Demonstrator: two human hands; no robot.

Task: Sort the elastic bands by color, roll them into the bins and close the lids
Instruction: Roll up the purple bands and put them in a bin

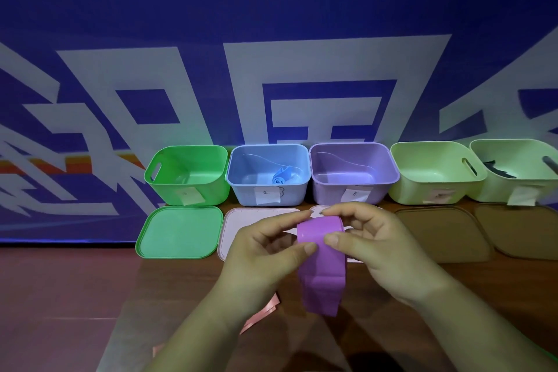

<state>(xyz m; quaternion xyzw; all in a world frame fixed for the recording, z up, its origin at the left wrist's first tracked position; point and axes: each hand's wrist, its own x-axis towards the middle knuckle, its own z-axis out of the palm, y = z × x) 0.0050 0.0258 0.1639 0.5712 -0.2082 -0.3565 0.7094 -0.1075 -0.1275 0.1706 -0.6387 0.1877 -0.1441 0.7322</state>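
Pinching from both sides, the person's left hand point(265, 254) and right hand point(371, 248) hold a wide purple elastic band point(321, 266) up above the brown wooden table point(392, 311). Each thumb is pressed to the near face of the band and the curled fingers reach behind its top edge. The band's upper end curves over between the fingertips, and the rest hangs down loose toward the table.

Behind the hands, five open plastic bins stand in a row, each with a paper label on its front:
- a bright green bin point(169, 187)
- a light blue bin point(241, 193) with a rolled blue band point(282, 176) lying inside
- a lilac bin point(326, 193) straight beyond the held band
- a pale yellow-green bin point(410, 187)
- a mint bin point(489, 190) at the far right, with a dark band point(498, 170) in it

Lids lie flat in front of the bins:
- a green lid point(179, 232)
- a pale pink lid point(241, 220), partly covered by the left hand
- two brown lids point(437, 232) point(519, 229) on the right

A pink strip point(265, 311) lies on the table under the left wrist. A blue backdrop with large white shapes point(271, 69) fills the wall behind.
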